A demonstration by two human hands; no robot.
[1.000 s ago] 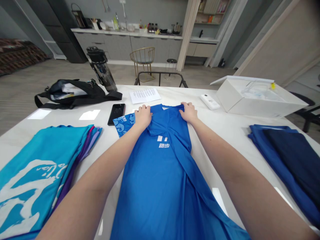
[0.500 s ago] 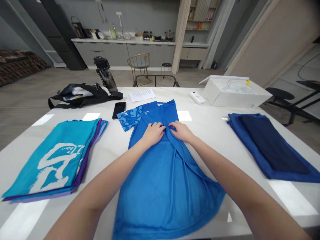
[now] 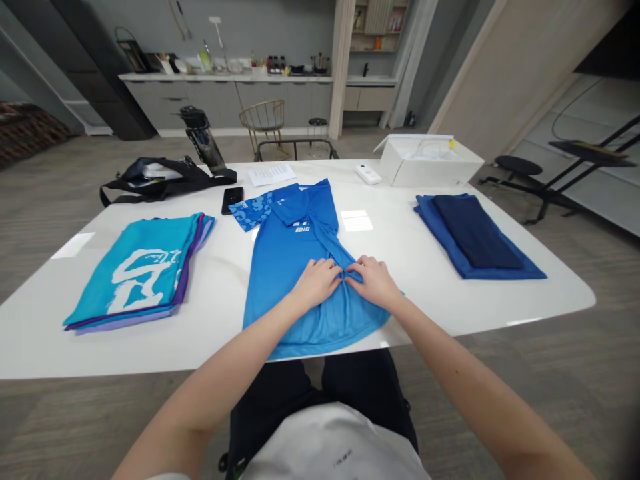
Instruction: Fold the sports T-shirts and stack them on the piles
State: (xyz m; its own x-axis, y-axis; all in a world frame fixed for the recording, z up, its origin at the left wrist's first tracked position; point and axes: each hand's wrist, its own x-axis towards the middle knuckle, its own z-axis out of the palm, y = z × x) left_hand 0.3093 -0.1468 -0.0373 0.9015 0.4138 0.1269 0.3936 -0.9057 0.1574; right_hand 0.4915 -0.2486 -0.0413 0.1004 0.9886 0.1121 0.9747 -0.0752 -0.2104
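Observation:
A blue T-shirt (image 3: pixel 280 267) with white print on its chest lies on the white table, its collar toward the far side. Its right part is folded over toward the middle, and a wave-patterned sleeve sticks out at the left. My left hand (image 3: pixel 319 283) rests on the lower half with fingers closed on the fabric near the folded edge. Close beside it, my right hand (image 3: pixel 373 283) pinches the fold. The fingertips of both hands nearly meet, and the cloth right under them is partly hidden.
On the table (image 3: pixel 225 273) lie folded turquoise and purple clothes (image 3: pixel 135 267) at left and dark blue ones (image 3: pixel 477 233) at right. Farther back are a phone (image 3: pixel 232 199), a black bag (image 3: pixel 165 179), a bottle (image 3: pixel 203 140), paper (image 3: pixel 271 175), a white device (image 3: pixel 368 175) and a box (image 3: pixel 430 163).
Both hands have slid from the shirt's collar end down the fold toward me, staying close together. The shirt's lower right edge is drawn further inward. My view has pulled back, showing the table's near edge.

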